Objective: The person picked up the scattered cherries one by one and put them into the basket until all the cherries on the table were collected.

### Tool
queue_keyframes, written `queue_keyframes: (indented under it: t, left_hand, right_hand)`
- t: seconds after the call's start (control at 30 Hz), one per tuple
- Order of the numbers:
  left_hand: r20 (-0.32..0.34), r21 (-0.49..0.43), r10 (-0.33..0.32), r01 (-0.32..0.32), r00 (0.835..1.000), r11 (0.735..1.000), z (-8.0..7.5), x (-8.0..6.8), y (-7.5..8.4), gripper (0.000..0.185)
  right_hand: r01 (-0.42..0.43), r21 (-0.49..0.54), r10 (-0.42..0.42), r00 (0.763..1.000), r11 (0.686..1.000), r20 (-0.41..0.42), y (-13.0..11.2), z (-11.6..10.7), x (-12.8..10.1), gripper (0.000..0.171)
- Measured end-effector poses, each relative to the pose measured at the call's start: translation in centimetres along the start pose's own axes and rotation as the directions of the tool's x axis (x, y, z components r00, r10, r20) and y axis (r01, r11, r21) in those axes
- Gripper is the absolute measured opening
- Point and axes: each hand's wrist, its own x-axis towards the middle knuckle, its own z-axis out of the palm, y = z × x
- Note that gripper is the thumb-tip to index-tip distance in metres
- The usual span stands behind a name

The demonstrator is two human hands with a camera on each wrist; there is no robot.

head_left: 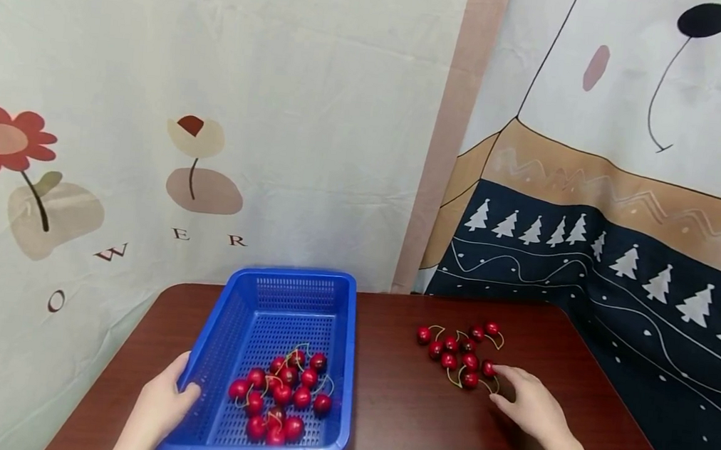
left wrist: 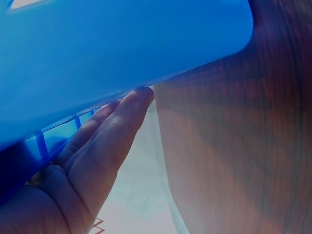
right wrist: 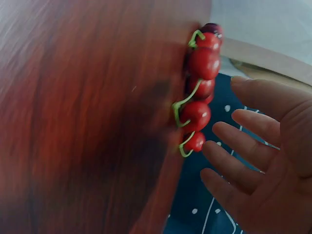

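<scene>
My left hand point(head_left: 161, 398) grips the left rim of a blue plastic basket point(head_left: 351, 367), thumb over the edge and fingers along the outer side. The left wrist view shows the fingers point(left wrist: 114, 129) under the rim. Inside the basket, toward the near end, lies a heap of red cherries point(head_left: 282, 394) with green stems. To the right, more cherries point(head_left: 450, 344) lie in a loose group on the table. At that group's right edge is my right hand point(head_left: 531, 409), its fingers apart and slightly bent beside a cherry point(head_left: 488, 368). Nothing shows between its fingers in the right wrist view.
The dark red-brown wooden table point(head_left: 392, 413) holds basket and cherries. Behind it hangs a pale cloth point(head_left: 343, 123) printed with flowers and letters. A dark blue cloth point(head_left: 647, 329) with white trees borders the right edge.
</scene>
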Motion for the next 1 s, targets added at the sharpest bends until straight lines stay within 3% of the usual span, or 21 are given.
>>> queue_keyframes:
  t: [0.33, 0.67, 1.0]
  left_hand:
    - [0.007, -0.009, -0.013, 0.013, 1.000, 1.000, 0.0, -0.1, -0.1, 0.058]
    - [0.002, -0.011, -0.006, 0.006, 1.000, 1.000, 0.1, -0.1, -0.1, 0.058]
    - [0.004, -0.003, -0.005, 0.005, 1.000, 1.000, 0.0, 0.1, 0.0, 0.058]
  right_hand:
    - [0.014, -0.026, -0.012, 0.998, 1.000, 0.057, 0.7, 0.7, 0.3, 0.033]
    - [-0.040, -0.082, 0.048, 0.993, 0.996, 0.107, 0.4, 1.6, 1.3, 0.017]
    - [-0.066, -0.131, 0.080, 0.991, 0.989, 0.106, -0.1, 1.7, 1.5, 0.018]
